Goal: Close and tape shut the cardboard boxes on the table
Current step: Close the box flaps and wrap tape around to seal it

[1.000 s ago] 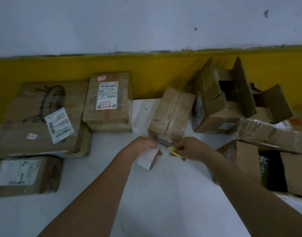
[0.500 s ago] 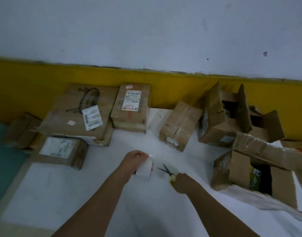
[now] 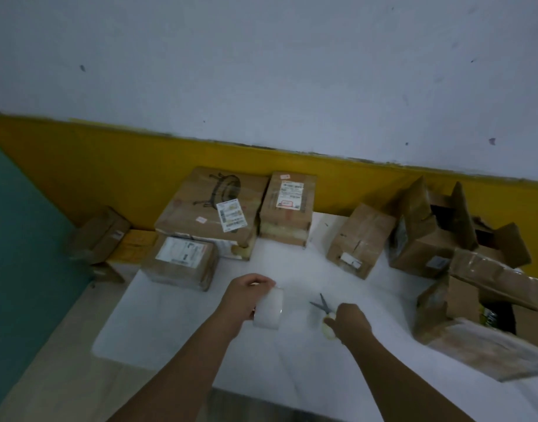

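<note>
labels (image 3: 231, 215) on the boxes (image 3: 185, 217) are blurred, nothing readable.

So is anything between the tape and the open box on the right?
Yes: the right hand, holding the scissors, sits between the tape roll in the left hand and the open box.

Dim, flat, bluish light with soft shadows; the whole frame is slightly blurred, tilted, and bowed at its edges.
</note>
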The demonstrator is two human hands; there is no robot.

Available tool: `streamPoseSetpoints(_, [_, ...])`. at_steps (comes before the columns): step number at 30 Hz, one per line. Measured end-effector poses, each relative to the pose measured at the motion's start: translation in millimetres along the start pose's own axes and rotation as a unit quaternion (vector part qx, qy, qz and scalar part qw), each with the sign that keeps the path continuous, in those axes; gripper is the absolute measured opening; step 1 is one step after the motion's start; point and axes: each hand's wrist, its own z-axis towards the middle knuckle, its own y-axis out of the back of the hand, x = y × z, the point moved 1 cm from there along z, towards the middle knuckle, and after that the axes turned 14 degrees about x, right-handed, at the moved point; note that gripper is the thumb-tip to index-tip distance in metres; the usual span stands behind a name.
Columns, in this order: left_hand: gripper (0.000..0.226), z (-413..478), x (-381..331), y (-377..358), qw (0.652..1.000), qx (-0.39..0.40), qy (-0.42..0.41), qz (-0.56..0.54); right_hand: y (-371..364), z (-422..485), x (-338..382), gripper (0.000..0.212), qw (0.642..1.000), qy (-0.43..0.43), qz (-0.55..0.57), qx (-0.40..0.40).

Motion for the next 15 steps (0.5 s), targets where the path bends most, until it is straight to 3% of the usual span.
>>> streamPoseSetpoints(6, [0.012,-27.7,34.1,44.6,1.0,-0.004,-0.008,0.016,-50.1,-1.9,17.3,0.02,0.998,-0.016,-0.004,-0.067])
streamPoseSetpoints(8, [0.009,-35.3,47.6,60.3,1.0,0.003,-0.013,0.015,-66.1,-15.5,43.3,0.031,0.995,0.028,0.069,-0.067])
streamPoseSetpoints(10, [0.007,-46.7,60.6,72.6,1.0,0.004,-0.01,0.0,-80.3,-46.7,74.6,0.046,0.97,0.117,0.197,-0.083])
streamPoseSetpoints(12, [0.004,-57.7,70.1,77.0,1.0,0.001,0.001,-0.019,-91.1,-88.9,108.6,0.044,0.925,0.192,0.324,-0.042])
streamPoseSetpoints(15, [0.008,-66.9,81.9,75.9,0.999,-0.007,0.019,-0.048,-119.3,-129.3,141.2,0.02,0.909,0.263,0.316,0.066])
